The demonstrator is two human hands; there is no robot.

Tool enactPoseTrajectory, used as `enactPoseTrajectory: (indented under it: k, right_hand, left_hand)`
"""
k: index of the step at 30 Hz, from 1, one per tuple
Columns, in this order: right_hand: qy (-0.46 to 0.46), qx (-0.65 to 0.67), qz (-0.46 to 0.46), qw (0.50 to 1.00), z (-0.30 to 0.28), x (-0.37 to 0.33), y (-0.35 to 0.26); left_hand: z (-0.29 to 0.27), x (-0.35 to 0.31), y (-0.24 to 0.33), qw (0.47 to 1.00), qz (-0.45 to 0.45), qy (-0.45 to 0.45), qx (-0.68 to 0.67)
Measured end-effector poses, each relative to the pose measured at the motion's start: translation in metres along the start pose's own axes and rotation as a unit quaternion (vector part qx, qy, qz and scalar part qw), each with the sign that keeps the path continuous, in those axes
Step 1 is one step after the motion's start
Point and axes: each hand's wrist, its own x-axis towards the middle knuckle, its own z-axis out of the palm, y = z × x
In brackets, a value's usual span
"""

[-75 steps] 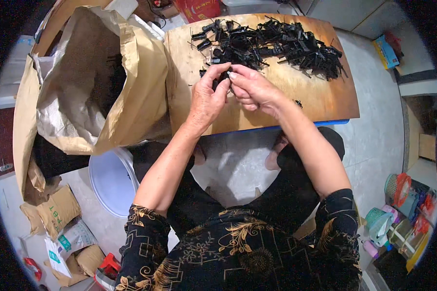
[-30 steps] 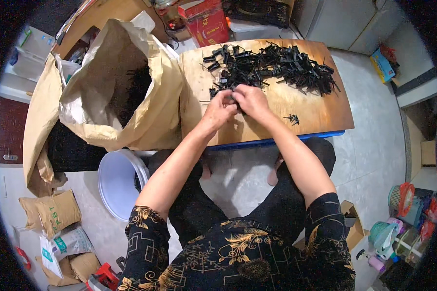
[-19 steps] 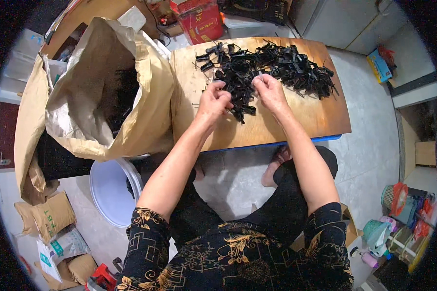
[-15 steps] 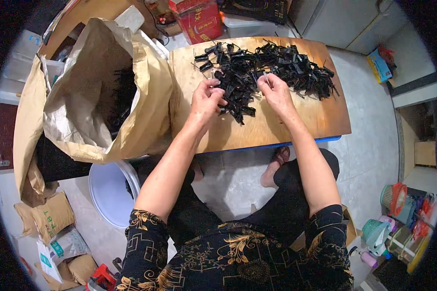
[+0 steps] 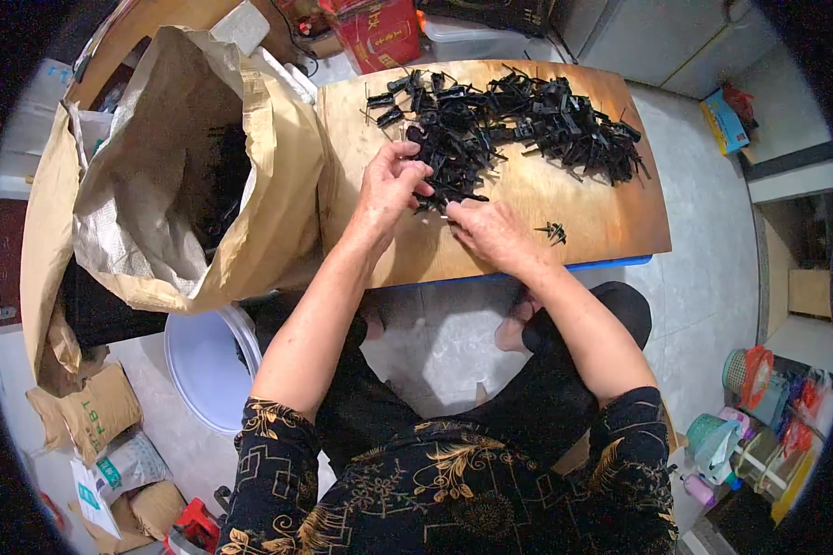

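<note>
A pile of small black plastic parts [image 5: 574, 129] with thin stems spreads over the wooden board [image 5: 361, 111]. At the near left edge of the pile is my left hand [image 5: 389, 190], its fingers curled and the thumb toward the fingertips; what they hold is too small to make out. My right hand [image 5: 495, 231] is low over the board, fingers bent down and together at the pile's near end. A tiny pale tip shows by its fingertips, too small to name. One separate black part [image 5: 553, 232] lies right of this hand.
A large open paper sack [image 5: 282, 176] with black parts inside stands left of the board. Below it is a white bucket [image 5: 208, 370]. Behind the board are a red box [image 5: 375, 37] and a clear plastic tub [image 5: 472, 46]. Baskets [image 5: 713, 444] stand lower right.
My right hand has moved down and left, from the pile's middle to its near end. The separate black part now shows where my right forearm was. My left hand stays almost in place.
</note>
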Motion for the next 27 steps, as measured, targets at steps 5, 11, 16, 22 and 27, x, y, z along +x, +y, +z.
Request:
enactPoseTrajectory:
  k: [5, 11, 16, 22, 27]
  right_hand:
    - [0.109, 0.063, 0.043, 0.991, -0.004, 0.005, 0.010]
    - [0.183, 0.408, 0.170, 0.878, -0.036, 0.014, 0.024]
    - [0.188, 0.554, 0.153, 0.797, -0.045, 0.013, 0.016]
    - [0.124, 0.673, 0.118, 0.719, -0.042, 0.014, -0.009]
    - [0.107, 0.709, 0.115, 0.687, -0.038, 0.014, -0.006]
  left_hand:
    - [0.000, -0.001, -0.006, 0.999, -0.005, -0.039, 0.015]
    - [0.000, -0.001, -0.001, 0.999, -0.012, -0.038, 0.001]
    - [0.009, -0.008, 0.005, 0.979, -0.095, -0.112, -0.141]
    - [0.009, -0.003, 0.003, 0.907, -0.084, -0.210, -0.354]
    - [0.002, -0.003, 0.008, 0.895, -0.068, -0.196, -0.396]
